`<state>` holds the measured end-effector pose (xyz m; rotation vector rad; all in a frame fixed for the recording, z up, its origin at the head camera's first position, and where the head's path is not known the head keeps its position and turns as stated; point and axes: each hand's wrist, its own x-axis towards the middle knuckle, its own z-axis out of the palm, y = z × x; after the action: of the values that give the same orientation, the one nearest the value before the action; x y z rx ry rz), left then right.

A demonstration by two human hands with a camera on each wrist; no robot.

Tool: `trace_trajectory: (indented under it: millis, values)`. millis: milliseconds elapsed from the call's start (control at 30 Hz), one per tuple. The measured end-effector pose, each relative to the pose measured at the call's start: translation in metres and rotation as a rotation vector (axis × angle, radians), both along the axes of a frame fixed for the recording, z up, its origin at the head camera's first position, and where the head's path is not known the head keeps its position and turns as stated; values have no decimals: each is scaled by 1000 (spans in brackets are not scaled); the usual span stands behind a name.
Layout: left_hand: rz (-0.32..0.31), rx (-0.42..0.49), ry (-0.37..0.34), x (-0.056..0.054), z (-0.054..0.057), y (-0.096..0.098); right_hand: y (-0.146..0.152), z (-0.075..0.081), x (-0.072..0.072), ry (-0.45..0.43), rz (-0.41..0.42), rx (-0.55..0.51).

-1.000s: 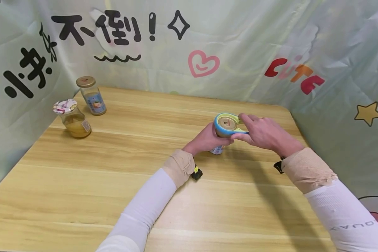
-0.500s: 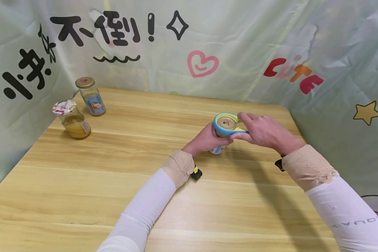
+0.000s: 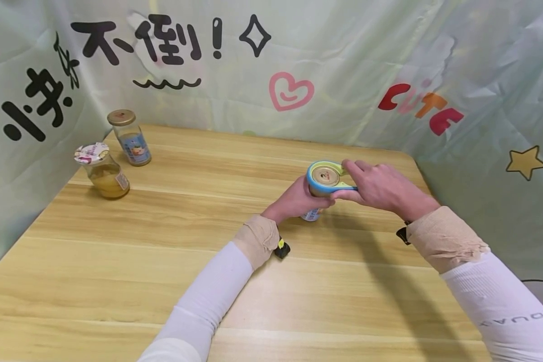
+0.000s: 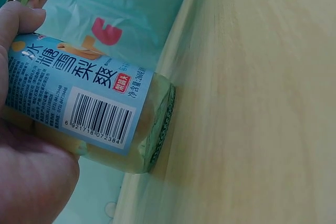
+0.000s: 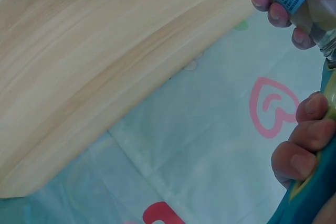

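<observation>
My left hand (image 3: 294, 201) grips a glass jar (image 4: 79, 87) with a blue printed label and barcode. Pale pieces show through the glass, and the jar's base is right at the table in the left wrist view. Its gold lid (image 3: 326, 176) sits inside the loop of a blue and yellow-green jar opener (image 3: 328, 190). With fingers on one handle and thumb on the other, my right hand (image 3: 380, 188) squeezes the opener. In the right wrist view, curled fingers (image 5: 302, 163) wrap the handle just beyond the jar's neck.
At the table's far left stands a jar with a gold lid (image 3: 121, 117). Before it is a jar of yellowish content (image 3: 109, 182) with a patterned white cover. The wooden table (image 3: 163, 281) meets a printed cloth backdrop (image 3: 357, 65) at the back and sides.
</observation>
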<state>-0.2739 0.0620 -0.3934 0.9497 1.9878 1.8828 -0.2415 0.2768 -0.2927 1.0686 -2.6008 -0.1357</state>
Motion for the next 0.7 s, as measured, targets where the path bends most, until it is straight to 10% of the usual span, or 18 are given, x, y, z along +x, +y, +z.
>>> trace_trajectory:
  millis: [700]
  values:
    - [31,11,48,1,1,4,2,12,10,18,-6,-7]
